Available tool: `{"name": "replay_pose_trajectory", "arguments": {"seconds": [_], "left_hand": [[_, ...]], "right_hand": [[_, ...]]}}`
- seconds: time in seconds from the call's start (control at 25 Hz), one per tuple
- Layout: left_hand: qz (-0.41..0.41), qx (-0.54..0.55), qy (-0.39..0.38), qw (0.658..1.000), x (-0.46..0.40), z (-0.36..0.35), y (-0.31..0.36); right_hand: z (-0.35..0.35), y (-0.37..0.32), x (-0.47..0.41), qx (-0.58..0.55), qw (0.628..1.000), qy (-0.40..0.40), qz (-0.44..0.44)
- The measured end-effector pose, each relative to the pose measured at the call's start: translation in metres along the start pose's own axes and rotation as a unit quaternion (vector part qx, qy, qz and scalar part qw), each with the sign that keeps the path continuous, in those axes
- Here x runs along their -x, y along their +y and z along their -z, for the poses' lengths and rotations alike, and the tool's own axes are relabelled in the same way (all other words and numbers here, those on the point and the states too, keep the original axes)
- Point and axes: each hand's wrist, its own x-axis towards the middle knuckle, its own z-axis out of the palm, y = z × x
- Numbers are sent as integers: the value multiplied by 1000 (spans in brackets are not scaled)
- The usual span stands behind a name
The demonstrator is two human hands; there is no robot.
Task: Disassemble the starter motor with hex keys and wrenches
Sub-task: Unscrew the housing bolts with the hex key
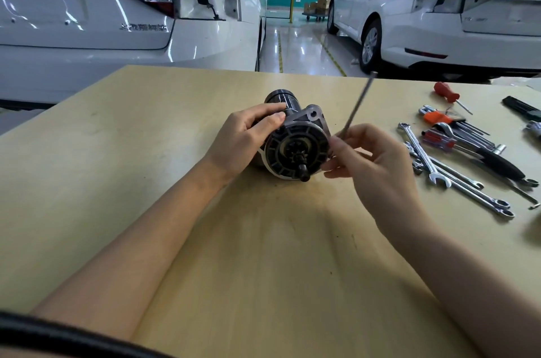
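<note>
Both hands are at the motor: the left hand curls its fingers over the starter motor, steadying it, while the right hand pinches a long thin rod just beside the housing, its far end slanting up and away. Whether that rod is a hex key or a through bolt I cannot tell; it is blurred. The motor lies on its side near the middle of the wooden table, pinion end facing the person. It looks largely whole, nose housing and black body together, so I judge the job early, with most of the stripping left to do. To the right, well apart from the motor, lie the wrenches, a set of hex keys and a red-handled screwdriver. Bare tabletop spreads to the left and toward the person, giving room to turn the motor; the far edge sits close behind it, with white cars beyond
</note>
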Motion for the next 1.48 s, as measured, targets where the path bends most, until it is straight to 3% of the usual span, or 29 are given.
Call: {"name": "replay_pose_trajectory", "arguments": {"seconds": [0.16, 0.28, 0.4, 1.48], "left_hand": [[-5, -6, 3, 1000, 0, -1, 1], [-2, -8, 3, 1000, 1, -1, 1], [-3, -11, 4, 1000, 1, 0, 1], [-19, -4, 1, 1000, -1, 0, -4]], "right_hand": [[6, -4, -1, -127, 987, 25, -99], [8, -5, -2, -243, 947, 44, -206], [9, -6, -4, -296, 918, 54, -259], [2, 1, -4, -344, 900, 36, -265]]}}
